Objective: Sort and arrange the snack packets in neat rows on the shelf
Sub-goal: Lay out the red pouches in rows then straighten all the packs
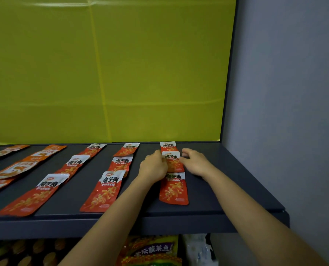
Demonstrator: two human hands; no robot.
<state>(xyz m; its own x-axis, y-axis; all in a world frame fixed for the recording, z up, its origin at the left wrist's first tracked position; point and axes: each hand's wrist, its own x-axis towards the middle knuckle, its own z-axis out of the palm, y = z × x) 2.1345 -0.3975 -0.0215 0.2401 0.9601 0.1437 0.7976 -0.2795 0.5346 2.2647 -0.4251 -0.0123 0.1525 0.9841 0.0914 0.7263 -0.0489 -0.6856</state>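
Red foil snack packet (172,161), white-topped, lies between both hands on the dark grey metal shelf (217,189) | left hand (153,167) curled, pinching its near edge | right hand (195,163) nearly flat, pressing the other edge | risk: an uneven push skews it over the farther red packet (168,146) beyond them.

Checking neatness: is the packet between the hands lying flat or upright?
Flat: the packet lies face-up on the shelf.

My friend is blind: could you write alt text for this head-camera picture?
Two bare hands flank the middle red packet in the rightmost column on a dark shelf, the left hand at its left edge, the right hand at its right. More red packets lie in columns to the left, before a yellow-green back panel.
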